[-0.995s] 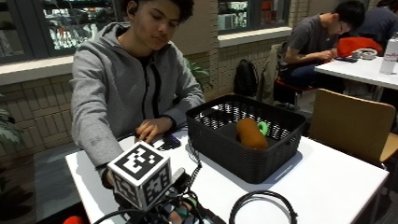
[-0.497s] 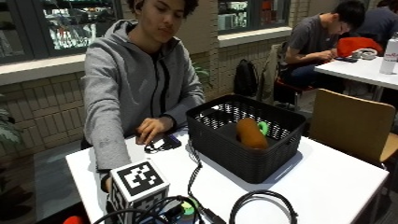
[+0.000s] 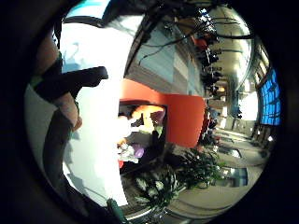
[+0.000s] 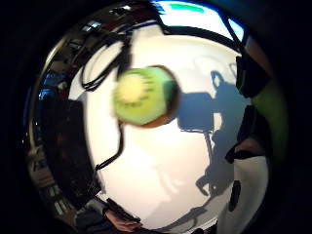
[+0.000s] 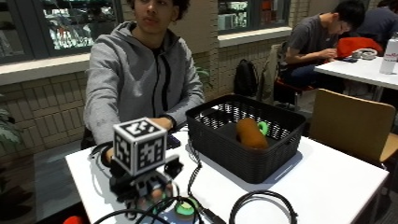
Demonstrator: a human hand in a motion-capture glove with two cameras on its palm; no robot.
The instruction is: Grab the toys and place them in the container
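White table [image 5: 336, 186] carried black mesh container [image 5: 245, 135] at centre-right, w/ brown bread-shaped toy [image 5: 251, 133] leaning inside beside a green toy [image 5: 264, 128]. Person sat behind table, rt arm reaching fwd and down to near table edge. Gloved right hand [image 5: 144, 186] was low over tabletop, fingers pointing down; whether curled or slack could not be told. Kiwi-half toy [image 4: 145, 96], green cut face up, lay on table just beside hand, contact unclear; in outside view it showed at [image 5: 185, 206]. Bare hand rested by container's near-left corner
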